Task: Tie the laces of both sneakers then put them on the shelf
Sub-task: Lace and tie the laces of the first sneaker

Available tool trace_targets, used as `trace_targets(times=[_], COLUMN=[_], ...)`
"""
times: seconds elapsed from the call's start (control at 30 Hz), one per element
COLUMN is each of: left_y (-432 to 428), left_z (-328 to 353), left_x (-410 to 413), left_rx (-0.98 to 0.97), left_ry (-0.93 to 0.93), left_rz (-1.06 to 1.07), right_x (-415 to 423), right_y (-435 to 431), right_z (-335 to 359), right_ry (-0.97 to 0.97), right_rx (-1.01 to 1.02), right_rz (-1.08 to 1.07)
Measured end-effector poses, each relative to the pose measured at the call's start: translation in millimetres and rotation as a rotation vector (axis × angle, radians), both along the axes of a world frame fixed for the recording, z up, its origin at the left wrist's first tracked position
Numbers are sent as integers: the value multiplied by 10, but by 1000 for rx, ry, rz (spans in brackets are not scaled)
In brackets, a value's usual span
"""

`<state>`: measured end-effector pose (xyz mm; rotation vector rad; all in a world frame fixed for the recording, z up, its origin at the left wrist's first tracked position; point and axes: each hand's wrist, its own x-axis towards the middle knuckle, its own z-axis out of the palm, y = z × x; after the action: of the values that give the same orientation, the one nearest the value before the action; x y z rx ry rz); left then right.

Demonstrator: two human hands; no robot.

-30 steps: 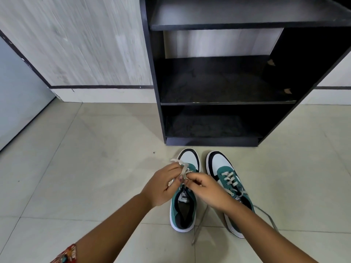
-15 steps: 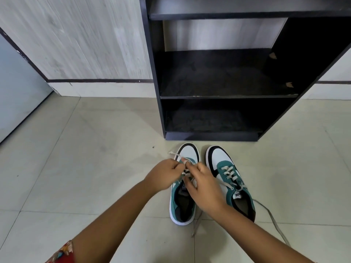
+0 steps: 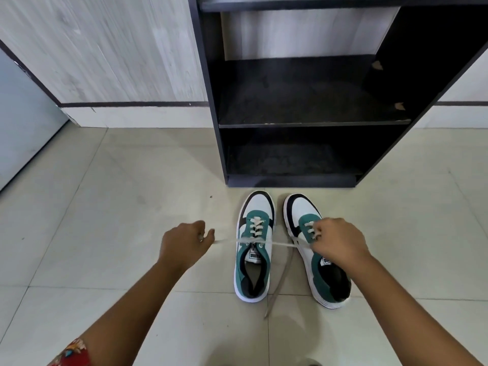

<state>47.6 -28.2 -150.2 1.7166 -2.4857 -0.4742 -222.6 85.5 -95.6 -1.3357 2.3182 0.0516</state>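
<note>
Two teal, white and black sneakers stand side by side on the tiled floor, toes toward the shelf. The left sneaker (image 3: pixel 254 249) has its lace (image 3: pixel 280 244) stretched taut sideways across the tongue. My left hand (image 3: pixel 184 243) pinches one lace end out to the left of the shoe. My right hand (image 3: pixel 336 240) pinches the other end and hovers over the right sneaker (image 3: pixel 320 278), hiding its middle. A loose lace (image 3: pixel 280 283) of the right sneaker trails on the floor between the shoes.
A black open shelf unit (image 3: pixel 311 124) stands directly behind the sneakers, with a middle board and a low bottom compartment (image 3: pixel 290 157). A pale wood-grain wall (image 3: pixel 105 48) runs behind, and a grey door (image 3: pixel 23 122) is at the left.
My hands were together over the left sneaker's tongue; they have now pulled apart sideways, drawing the lace tight. The view has tilted slightly down.
</note>
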Motion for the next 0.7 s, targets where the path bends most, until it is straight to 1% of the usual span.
trace_targets(times=[0.07,0.1,0.17,0.23,0.27,0.3,0.37,0.4,0.47,0.53,0.63,0.7], left_y=[-5,1,45,94,125,151,165,159,142,116,88,84], left_z=[-89,-129,-196,-226,-216,-210,-229,-228,-241,-250,-278,-312], left_x=[111,140,119,2,-73,-143,-237,-273,-323,-371,-425,-382], left_rx=[58,66,60,130,171,188,193,192,185,155,68,-1], left_ry=[-162,-191,-92,108,175,209,243,263,298,297,256,244], left_rz=[-29,-68,-199,-332,-369,-389,-367,-336,-299,-326,-373,-364], right_x=[63,99,198,302,371,446,601,655,692,670,650,566], right_y=[49,51,24,-38,-75,-113,-165,-179,-181,-168,-140,-98], right_z=[-22,-39,-37,-64,-99,-157,-287,-342,-431,-457,-460,-461], right_ry=[114,165,281,325,292,212,-14,-91,-157,-239,-341,-371], right_rx=[199,237,221,159,121,66,-53,-98,-165,-215,-223,-222], right_rz=[96,150,242,306,331,338,292,254,180,92,21,-8])
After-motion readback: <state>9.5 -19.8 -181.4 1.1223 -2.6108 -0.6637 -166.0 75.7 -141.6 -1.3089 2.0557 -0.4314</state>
